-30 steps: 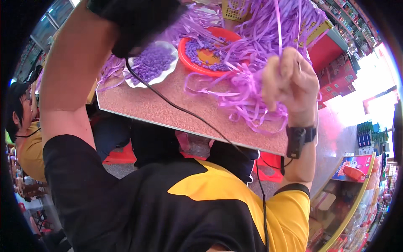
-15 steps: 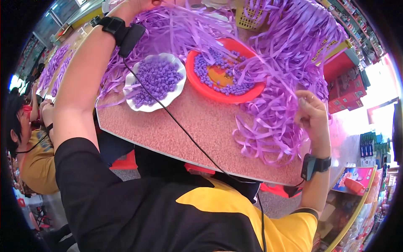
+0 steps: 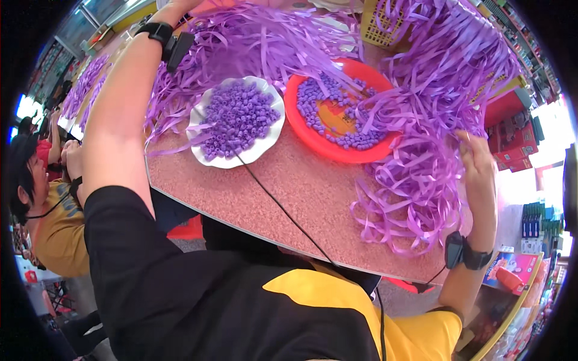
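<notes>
My left arm stretches to the far left, where my left hand (image 3: 179, 6) is cut by the top edge beside a heap of purple ribbons (image 3: 259, 42); its fingers are out of view. At the right, my right hand (image 3: 478, 159) has its fingers fairly straight, tips against the edge of a looser pile of purple ribbon (image 3: 415, 198). Between my arms a white scalloped dish (image 3: 270, 141) holds small purple beads (image 3: 238, 114). Right of it, a red-orange oval tray (image 3: 313, 141) holds more purple beads (image 3: 361, 139), with ribbon ends lying over its far right side.
The pink speckled table (image 3: 289, 186) has a curved near edge close to my body. A black cable (image 3: 283, 204) crosses it. A yellow basket (image 3: 378, 27) stands at the back under ribbons. Another person (image 3: 54, 222) sits at the left; red boxes (image 3: 512, 138) stand at the right.
My right hand has shifted right and its fingers have straightened from a bent pose. My left hand has gone further out past the top edge. The whole view has shifted slightly.
</notes>
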Tool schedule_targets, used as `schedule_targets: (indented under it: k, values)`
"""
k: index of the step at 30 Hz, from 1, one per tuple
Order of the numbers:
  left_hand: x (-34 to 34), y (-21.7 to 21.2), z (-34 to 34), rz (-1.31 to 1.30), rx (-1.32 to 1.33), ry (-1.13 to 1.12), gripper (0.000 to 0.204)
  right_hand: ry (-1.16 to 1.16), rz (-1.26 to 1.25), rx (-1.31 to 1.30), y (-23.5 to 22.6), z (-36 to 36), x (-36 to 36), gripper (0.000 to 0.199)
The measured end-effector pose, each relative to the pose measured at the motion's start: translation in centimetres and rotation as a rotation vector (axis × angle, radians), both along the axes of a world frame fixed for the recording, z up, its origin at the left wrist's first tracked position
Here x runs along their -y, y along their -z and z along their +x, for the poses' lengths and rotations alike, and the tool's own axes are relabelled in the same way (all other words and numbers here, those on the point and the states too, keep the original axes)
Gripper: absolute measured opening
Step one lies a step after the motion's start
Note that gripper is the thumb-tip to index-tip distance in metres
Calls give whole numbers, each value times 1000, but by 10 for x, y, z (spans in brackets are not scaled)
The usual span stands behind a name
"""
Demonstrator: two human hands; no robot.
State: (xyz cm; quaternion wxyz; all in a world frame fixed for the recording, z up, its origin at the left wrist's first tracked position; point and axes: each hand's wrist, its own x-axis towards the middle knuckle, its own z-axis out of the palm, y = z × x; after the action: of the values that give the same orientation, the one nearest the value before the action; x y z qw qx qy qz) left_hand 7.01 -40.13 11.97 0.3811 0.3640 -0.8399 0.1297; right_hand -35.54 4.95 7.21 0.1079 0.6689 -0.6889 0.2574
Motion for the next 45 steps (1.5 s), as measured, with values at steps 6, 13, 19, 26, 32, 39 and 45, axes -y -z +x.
schedule_targets:
  k: [6,13,19,26,32,39,45]
  values:
    - [-68,5,-48,127,102,188,8,-213,195,230,-7,45,100,28]
    - [-208,45,-140,662,485,486,23,-245,237,26,45,1,159,32]
    - [-188,80,-136,588,467,202,29,-179,498,21,52,-44,118,27]
    - [-176,106,-157,663,70,320,31,-101,199,62,43,-25,82,25]
    - [-171,90,-155,800,76,263,37,-106,-91,186,3,38,38,22]
    - [-170,95,-162,702,97,322,35,-98,291,487,-16,73,-16,17]
    - [-181,90,-181,1127,-35,443,32,-160,282,591,-12,71,-38,12]
